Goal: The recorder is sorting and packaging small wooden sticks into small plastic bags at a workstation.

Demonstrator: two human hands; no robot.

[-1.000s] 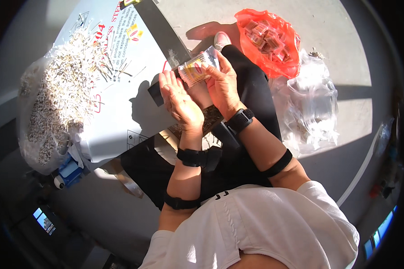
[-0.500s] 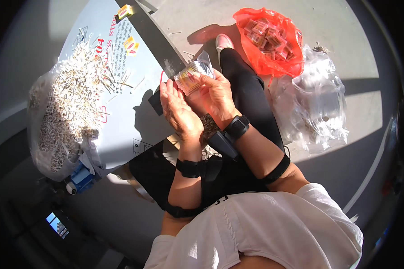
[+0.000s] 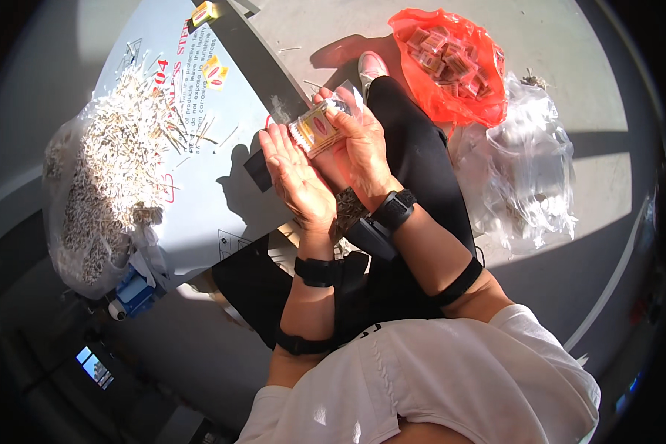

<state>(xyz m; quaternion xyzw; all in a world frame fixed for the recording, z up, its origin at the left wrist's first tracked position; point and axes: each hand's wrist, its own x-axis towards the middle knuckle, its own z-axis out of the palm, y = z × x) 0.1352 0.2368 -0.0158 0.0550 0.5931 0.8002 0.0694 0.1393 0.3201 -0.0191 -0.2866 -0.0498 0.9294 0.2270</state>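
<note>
Between my palms, a small clear plastic packet (image 3: 317, 133) with a yellow and red label shows a row of tiny white tips along its left edge. My right hand (image 3: 365, 152) grips it, thumb on top and fingers beneath. Palm up with fingers stretched out, my left hand (image 3: 301, 181) lies close by the packet's left edge; whether it touches cannot be told. To the left, a heap of short, thin pale sticks (image 3: 122, 148) spills from a clear plastic bag (image 3: 59, 255) onto the grey table (image 3: 203, 196).
A red plastic bag (image 3: 488, 112) on the floor at the far right holds several small packets (image 3: 451, 59). Nearer stands a clear plastic bag (image 3: 529, 174). Yellow cards (image 3: 215, 72) and a yellow box (image 3: 203, 13) lie on the table. A blue pack (image 3: 135, 292) sits below the heap.
My right hand has turned the packet so its label faces up more plainly. My left hand has shifted slightly left, its fingers a little more spread.
</note>
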